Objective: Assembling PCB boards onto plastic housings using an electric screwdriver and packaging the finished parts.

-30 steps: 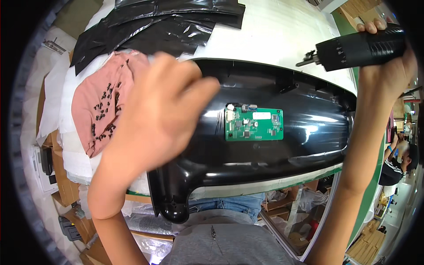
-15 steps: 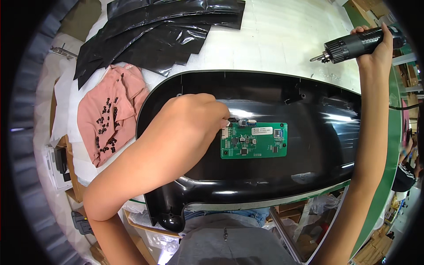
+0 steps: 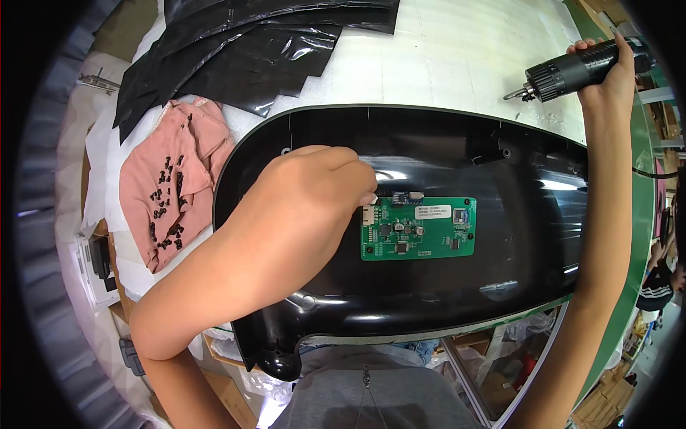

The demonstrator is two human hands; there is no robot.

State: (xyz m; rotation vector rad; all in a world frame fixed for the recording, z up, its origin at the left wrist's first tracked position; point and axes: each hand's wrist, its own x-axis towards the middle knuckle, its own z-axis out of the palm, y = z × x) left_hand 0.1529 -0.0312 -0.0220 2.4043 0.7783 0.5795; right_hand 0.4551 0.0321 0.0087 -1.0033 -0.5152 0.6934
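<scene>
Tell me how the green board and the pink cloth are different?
The green circuit board is a neat, flat rectangle; the pink cloth is wrinkled and uneven.
The board lies inside the black shell, while the cloth lies to its left.
The board has chips and a white label on it; the cloth has small black pieces scattered over it.
Both carry small dark bits.

Grey top [image 3: 325, 386], fine necklace [image 3: 366, 375], bare arms
The top is plain cloth with darker patches toward the lower edge; over it, the necklace's two thin strands meet in a slim, dark, knobbly pendant. A small strip of blue jeans [image 3: 423, 349] shows just past the top. The left forearm [image 3: 214, 286] and right forearm [image 3: 599, 236] are bare, as are the left hand [image 3: 318, 193] and right hand [image 3: 612, 80].
</scene>
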